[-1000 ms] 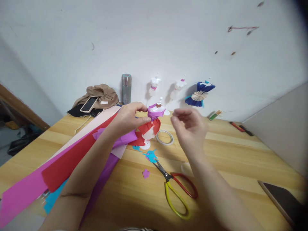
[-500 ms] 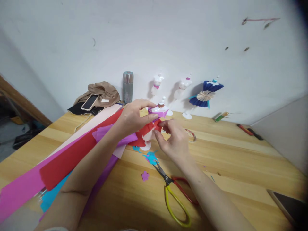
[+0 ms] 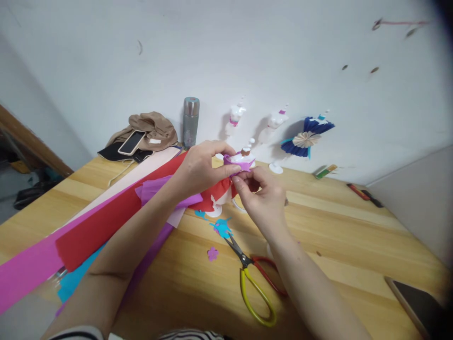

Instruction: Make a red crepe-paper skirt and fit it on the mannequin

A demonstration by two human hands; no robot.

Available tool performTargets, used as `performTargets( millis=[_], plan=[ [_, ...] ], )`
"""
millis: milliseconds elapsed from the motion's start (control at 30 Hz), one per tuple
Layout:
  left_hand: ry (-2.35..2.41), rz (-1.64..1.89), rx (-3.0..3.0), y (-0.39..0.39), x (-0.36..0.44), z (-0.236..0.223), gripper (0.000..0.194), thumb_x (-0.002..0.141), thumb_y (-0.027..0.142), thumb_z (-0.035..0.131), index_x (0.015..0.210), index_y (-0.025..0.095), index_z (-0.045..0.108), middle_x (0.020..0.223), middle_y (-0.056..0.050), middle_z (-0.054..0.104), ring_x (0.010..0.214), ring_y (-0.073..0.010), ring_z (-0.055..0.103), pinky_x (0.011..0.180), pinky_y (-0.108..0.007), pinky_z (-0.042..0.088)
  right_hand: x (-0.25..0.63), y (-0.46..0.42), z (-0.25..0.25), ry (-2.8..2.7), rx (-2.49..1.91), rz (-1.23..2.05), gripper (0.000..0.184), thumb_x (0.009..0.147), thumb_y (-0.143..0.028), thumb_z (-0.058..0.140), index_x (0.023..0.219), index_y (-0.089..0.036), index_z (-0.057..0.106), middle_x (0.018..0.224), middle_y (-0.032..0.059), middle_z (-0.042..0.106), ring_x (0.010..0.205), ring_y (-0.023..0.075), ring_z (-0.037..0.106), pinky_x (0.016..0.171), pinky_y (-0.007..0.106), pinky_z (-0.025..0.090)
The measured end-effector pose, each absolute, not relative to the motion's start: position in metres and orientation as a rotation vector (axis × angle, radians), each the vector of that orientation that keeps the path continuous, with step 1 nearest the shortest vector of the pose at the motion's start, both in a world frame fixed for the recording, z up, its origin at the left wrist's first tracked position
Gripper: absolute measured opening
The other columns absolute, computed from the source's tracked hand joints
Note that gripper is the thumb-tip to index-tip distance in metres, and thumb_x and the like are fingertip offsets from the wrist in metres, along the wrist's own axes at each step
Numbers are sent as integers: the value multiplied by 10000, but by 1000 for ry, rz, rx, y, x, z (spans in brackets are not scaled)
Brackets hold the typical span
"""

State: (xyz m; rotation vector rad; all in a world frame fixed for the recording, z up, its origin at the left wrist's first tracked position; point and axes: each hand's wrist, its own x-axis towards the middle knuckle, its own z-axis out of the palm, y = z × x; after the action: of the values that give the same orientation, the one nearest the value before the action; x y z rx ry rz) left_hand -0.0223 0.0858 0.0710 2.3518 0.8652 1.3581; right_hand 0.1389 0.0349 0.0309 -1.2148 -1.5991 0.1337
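A small white figurine (image 3: pixel 226 191) dressed in a purple paper top and red paper skirt stands on the wooden table (image 3: pixel 339 236). My left hand (image 3: pixel 203 165) is closed around its left side, fingers over the purple paper. My right hand (image 3: pixel 260 193) pinches the paper at the figurine's waist from the right. A roll of clear tape (image 3: pixel 240 207) lies just behind my right hand, mostly hidden. Long sheets of red, pink and purple crepe paper (image 3: pixel 95 226) stretch under my left forearm.
Scissors (image 3: pixel 253 278) with yellow and red handles lie near my right forearm, beside blue and purple paper scraps (image 3: pixel 221 229). At the wall stand a steel flask (image 3: pixel 191 122), two white figurines (image 3: pixel 235 118), a blue-dressed one (image 3: pixel 306 139), a cloth with a phone (image 3: pixel 131 141). A dark phone (image 3: pixel 419 302) lies at right.
My right hand came in from open air at the right and closed on the figurine's waist. The view shifted slightly; my left hand kept its hold.
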Motion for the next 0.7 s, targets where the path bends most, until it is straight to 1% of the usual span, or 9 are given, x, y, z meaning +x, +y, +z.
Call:
performTargets(
  millis=[133,233,333,467,533,633,700],
  plan=[
    [870,1382,2362,85,-22,72,156,782,276,728,886,162,706,887,-45,746,827,-164,682,800,-290,545,137,38,30,-1549,-1286,210,178,783,-275,643,650,-210,545,613,-3,573,555,135,515,540,292,399],
    [871,1387,2368,85,-21,72,161,790,297,728,878,165,703,885,-48,745,818,-162,684,792,-287,547,136,38,29,-1535,-1295,241,149,777,-253,625,653,-212,553,606,-4,579,539,131,509,536,291,396],
    [872,1379,2370,85,-22,72,162,790,297,726,890,171,702,884,-43,746,807,-156,683,788,-280,549,136,38,30,-1531,-1283,265,139,767,-234,619,645,-215,555,588,-15,553,532,128,491,534,292,383],
    [874,1357,2352,85,-22,73,146,784,298,729,871,184,705,871,-33,745,799,-150,683,788,-266,547,144,40,31,-1549,-1204,436,213,816,-307,590,630,-226,529,564,-25,501,525,135,465,520,297,366],
    [878,1349,2324,84,-21,74,151,782,302,731,870,183,703,867,-32,745,784,-145,682,778,-260,547,150,40,32,-1593,-1165,513,225,841,-334,573,646,-229,534,572,-23,511,530,137,467,518,296,369],
    [876,1337,2292,84,-21,75,142,778,284,727,868,178,699,856,-28,744,760,-139,679,768,-255,548,155,37,32,-1700,-1201,395,138,791,-299,641,710,-225,557,630,-17,549,558,137,475,544,297,383],
    [881,1330,2278,83,-21,75,133,778,283,724,862,182,698,855,-29,745,763,-144,680,771,-260,550,156,34,31,-1778,-1229,239,165,751,-286,692,745,-222,540,683,-11,563,590,139,482,565,297,385]
  ],
)
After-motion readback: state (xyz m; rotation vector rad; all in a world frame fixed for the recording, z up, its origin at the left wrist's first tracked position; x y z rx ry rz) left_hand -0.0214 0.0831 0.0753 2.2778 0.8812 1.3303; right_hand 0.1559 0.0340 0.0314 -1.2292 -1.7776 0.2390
